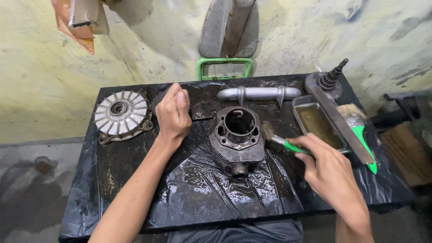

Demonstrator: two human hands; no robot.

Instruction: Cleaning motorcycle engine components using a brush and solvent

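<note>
One dark engine cylinder [237, 137] sits mid-tabletop [112, 180], bore upward, stub port toward six o'clock. Scrubbing looks underway: right hand [330, 173], fingers clamped on a green-handled brush [280, 141], bristles at its three o'clock flank. Left hand [173, 114] rests at nine o'clock, fingers together. Next likely needs steadying the cylinder.

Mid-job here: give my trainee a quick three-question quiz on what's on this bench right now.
1. Which hand holds the green-handled brush?
2. True or false: the left hand grips the cylinder.
3. Where is the second brush? A) in the tray B) right of the tray C) beside the finned hub

Key: 1. The right hand. 2. False; it rests on the black sheet, left of the cylinder. 3. B.
</note>
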